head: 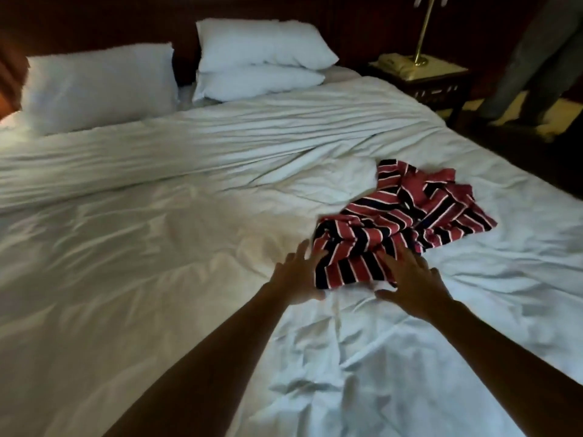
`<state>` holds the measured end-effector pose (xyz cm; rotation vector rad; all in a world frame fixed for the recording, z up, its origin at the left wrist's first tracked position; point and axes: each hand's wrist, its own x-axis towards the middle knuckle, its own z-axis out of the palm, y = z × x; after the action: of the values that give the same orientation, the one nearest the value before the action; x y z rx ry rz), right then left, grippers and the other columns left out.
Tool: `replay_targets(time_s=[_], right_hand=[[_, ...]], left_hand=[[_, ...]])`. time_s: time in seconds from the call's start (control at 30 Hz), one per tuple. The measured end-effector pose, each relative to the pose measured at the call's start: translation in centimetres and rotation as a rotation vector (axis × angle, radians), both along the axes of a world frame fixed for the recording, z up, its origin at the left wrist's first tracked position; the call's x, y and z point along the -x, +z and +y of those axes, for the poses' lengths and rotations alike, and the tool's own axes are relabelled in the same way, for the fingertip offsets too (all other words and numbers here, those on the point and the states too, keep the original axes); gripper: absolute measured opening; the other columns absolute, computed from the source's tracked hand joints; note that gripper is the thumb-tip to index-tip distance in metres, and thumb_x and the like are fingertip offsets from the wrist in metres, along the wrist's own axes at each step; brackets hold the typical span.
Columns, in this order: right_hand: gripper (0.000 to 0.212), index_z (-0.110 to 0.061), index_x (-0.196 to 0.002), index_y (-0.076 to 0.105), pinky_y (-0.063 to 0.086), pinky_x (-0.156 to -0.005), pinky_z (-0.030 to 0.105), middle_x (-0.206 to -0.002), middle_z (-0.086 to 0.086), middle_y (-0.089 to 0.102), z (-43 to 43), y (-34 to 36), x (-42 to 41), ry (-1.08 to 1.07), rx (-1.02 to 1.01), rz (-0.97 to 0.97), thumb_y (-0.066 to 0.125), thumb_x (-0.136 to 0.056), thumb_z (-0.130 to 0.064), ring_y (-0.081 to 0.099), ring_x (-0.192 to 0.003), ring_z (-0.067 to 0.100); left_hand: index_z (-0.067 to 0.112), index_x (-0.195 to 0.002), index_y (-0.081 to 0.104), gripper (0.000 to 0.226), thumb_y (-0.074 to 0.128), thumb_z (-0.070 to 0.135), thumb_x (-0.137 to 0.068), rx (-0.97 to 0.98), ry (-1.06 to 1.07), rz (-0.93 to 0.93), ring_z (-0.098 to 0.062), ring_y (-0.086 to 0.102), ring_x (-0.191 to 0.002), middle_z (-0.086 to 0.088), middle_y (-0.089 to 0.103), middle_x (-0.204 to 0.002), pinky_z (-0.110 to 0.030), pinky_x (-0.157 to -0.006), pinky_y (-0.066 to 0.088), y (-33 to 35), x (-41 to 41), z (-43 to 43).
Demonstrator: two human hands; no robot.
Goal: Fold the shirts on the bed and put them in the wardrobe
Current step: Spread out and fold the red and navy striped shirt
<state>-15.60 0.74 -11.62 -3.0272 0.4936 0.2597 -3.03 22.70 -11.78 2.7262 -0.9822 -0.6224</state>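
Crumpled shirt in red, navy and white stripes (407, 216): lies in a loose heap right of centre in the frame, on a wrinkled white duvet (157, 279) covering a wide bed; collar and sleeves cannot be sorted out among the folds, and its upper left edge is lost behind a raised ridge of duvet. Left hand (296, 275): lower centre, fingers spread and straight, at the near left corner of the shirt; motion blur leaves it unclear whether the fingertips touch the cloth. Right hand (413, 279): just right of the left, fingers likewise splayed, overlapping the shirt's near edge, gripping nothing; contact is again blurred. Both bare forearms enter from the bottom edge and are cut off there. White pillow (97, 86): upper left, leaning on a dark headboard (94, 20) whose detail sinks into shadow. Two stacked white pillows (262, 58): top centre. Dark wooden nightstand (441, 86): upper right, beyond the bed's far corner, carrying a cream telephone (394, 66) and a brass lamp stem (424, 29) whose shade is cropped by the top edge. Grey trouser legs of a second person (530, 58): far upper right, visible only from roughly the thigh down, feet in dim light.
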Motion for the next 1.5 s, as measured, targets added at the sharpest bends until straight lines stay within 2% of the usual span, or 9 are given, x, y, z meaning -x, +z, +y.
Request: replay_targets(time_s=[0.07,0.13,0.23,0.43,0.63,0.87,1.03,1.13,1.5], right_hand=[[0.069,-0.039,-0.150,0.027,0.034,-0.108,0.052,-0.164,0.008,0.006,-0.9,-2.6,-1.2,0.004,0.081,-0.078,0.058,-0.091,-0.054,0.017,-0.147,0.038],[0.048,-0.028,-0.137,0.050,0.037,-0.107,0.050,-0.151,0.011,0.040,-1.5,-3.5,-2.4,0.006,0.073,-0.227,0.062,-0.090,-0.025,0.034,-0.138,0.037],[0.028,-0.012,-0.111,0.062,0.050,-0.080,0.045,-0.096,0.017,0.068,-0.9,-1.6,-3.3,-0.008,-0.083,-0.509,0.056,-0.086,-0.002,0.063,-0.094,0.040],[0.010,-0.014,-0.101,0.057,0.050,-0.069,0.042,-0.085,0.008,0.068,6.4,10.5,-3.5,0.247,-0.300,-0.741,0.048,-0.097,-0.011,0.062,-0.077,0.030],[0.025,-0.022,-0.083,0.052,0.042,-0.062,0.039,-0.074,0.004,0.062,18.3,21.9,-2.4,0.573,-0.101,-0.785,0.050,-0.099,-0.040,0.059,-0.075,0.028],[0.016,-0.015,-0.098,0.067,0.033,-0.070,0.026,-0.094,0.004,0.071,30.4,29.2,2.8,0.704,-0.225,-0.954,0.054,-0.101,-0.025,0.064,-0.091,0.029],[0.024,-0.032,-0.105,0.054,0.051,-0.074,0.042,-0.090,0.010,0.068,33.9,33.6,8.1,0.695,-0.088,-0.996,0.038,-0.090,-0.042,0.063,-0.089,0.038],[0.018,-0.030,-0.107,0.057,0.042,-0.064,0.038,-0.088,0.016,0.065,34.3,35.4,11.1,0.673,0.056,-1.028,0.046,-0.094,-0.026,0.062,-0.085,0.039],[0.030,-0.027,-0.116,0.060,0.037,-0.066,0.037,-0.086,0.015,0.059,33.3,41.4,19.3,0.473,0.191,-1.229,0.049,-0.092,-0.012,0.059,-0.082,0.040]], left_hand=[[0.035,-0.155,0.027,0.085,0.073,0.045,-0.084,0.018,-0.058,-0.131,-0.042,0.015,-0.147,0.000,-0.004,-0.168,-0.063,-0.111,0.030,-2.4,-0.7,-2.1],[0.024,-0.139,0.054,0.048,0.061,0.039,-0.094,0.195,-0.074,-0.292,-0.039,0.030,-0.144,-0.002,0.027,-0.163,-0.061,-0.110,0.032,-3.7,-1.0,-2.9],[0.014,-0.111,0.069,0.033,0.045,0.029,-0.095,0.529,-0.026,-0.412,-0.033,0.062,-0.108,-0.011,0.071,-0.111,-0.050,-0.100,0.039,-3.0,-1.6,-1.7],[0.014,-0.099,0.065,0.011,0.055,0.011,-0.100,0.990,0.122,-0.134,0.008,0.057,-0.074,0.009,0.066,-0.085,-0.018,-0.074,0.042,7.8,-1.4,7.6],[0.016,-0.105,0.068,0.023,0.052,0.032,-0.102,1.148,0.311,-0.300,-0.019,0.071,-0.093,-0.002,0.074,-0.099,-0.040,-0.087,0.057,18.8,2.3,22.6],[0.031,-0.096,0.059,0.017,0.045,0.032,-0.107,1.319,0.457,-0.466,-0.006,0.072,-0.084,0.007,0.071,-0.093,-0.019,-0.069,0.058,25.5,12.9,34.8],[0.021,-0.105,0.052,0.022,0.068,0.015,-0.091,0.608,0.129,-1.184,-0.011,0.060,-0.080,0.008,0.058,-0.097,-0.021,-0.064,0.045,28.7,18.6,41.2],[0.016,-0.095,0.051,0.031,0.075,0.008,-0.076,0.354,0.286,-1.289,-0.029,0.058,-0.080,0.000,0.047,-0.091,-0.034,-0.061,0.039,28.9,20.8,44.0],[0.022,-0.086,0.051,0.023,0.059,0.001,-0.080,0.634,0.727,-1.157,-0.038,0.058,-0.076,-0.012,0.063,-0.084,-0.035,-0.063,0.041,34.5,23.9,46.0]])
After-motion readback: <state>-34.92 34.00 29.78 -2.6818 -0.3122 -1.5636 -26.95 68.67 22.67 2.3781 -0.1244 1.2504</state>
